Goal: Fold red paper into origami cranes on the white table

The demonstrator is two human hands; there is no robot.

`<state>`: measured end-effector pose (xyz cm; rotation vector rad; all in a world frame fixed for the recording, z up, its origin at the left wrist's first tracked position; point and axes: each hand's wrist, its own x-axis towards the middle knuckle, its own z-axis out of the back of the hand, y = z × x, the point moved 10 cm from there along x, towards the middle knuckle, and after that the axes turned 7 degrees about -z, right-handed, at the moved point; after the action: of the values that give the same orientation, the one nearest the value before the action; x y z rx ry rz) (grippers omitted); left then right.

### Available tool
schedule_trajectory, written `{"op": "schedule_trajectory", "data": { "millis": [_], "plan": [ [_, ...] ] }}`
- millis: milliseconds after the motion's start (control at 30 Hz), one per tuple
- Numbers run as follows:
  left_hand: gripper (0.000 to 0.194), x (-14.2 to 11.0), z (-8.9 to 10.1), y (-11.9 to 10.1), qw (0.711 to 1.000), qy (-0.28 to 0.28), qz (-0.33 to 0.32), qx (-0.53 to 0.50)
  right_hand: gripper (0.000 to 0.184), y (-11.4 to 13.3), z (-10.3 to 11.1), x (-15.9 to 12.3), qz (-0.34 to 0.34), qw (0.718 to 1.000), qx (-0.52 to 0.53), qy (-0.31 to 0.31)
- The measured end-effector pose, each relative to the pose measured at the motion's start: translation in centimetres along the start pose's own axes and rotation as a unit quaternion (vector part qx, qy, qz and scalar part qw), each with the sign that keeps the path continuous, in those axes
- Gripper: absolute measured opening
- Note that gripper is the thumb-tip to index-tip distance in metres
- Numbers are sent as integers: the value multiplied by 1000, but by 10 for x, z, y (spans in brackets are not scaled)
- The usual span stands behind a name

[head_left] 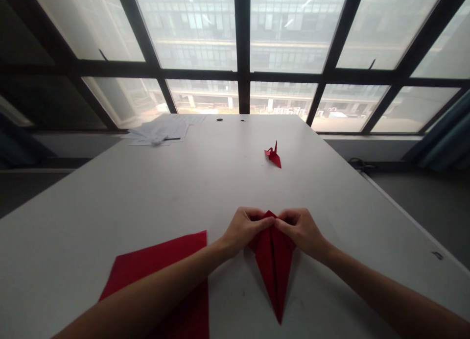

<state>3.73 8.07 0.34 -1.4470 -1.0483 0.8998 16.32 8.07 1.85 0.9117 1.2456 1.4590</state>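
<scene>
My left hand (244,230) and right hand (303,230) meet just below and right of the middle of the frame, thumbs close together, the fingers of both pinched on the upper end of a folded red paper (265,265). Its long point aims at the bottom edge of the frame and a dark seam runs down its middle; whether it rests flat I cannot tell from here. I judge the step in hand to be working a fold near that upper tip. The next move, as I read it, calls for keeping both sides even along the seam and pressing the layers down firmly. Lower left, partly hidden by my left arm (147,297), a flat red sheet (191,309) lies on the bench (220,182). Farther up, right of centre, stands a small red paper bird (273,157). Upper left, loose white papers (154,131) spread below the windows (191,25).
</scene>
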Motion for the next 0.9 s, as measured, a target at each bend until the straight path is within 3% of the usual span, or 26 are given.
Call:
{"op": "schedule_trajectory", "data": {
  "millis": [167,300,600,900],
  "plan": [
    [29,1,0,1,999,-11,-1,-46,23,3,-3,-1,-4,1000,5,10],
    [30,2,0,-2,1000,-6,-3,-21,25,1,-6,-1,-15,1000,1,16],
    [33,4,16,-7,997,-65,-39,-23,36,-8,-12,-2,-24,997,-43,66],
    [35,3,23,-10,993,-102,-52,-15,40,-4,-13,-3,-17,996,-70,58]
  ]
}}
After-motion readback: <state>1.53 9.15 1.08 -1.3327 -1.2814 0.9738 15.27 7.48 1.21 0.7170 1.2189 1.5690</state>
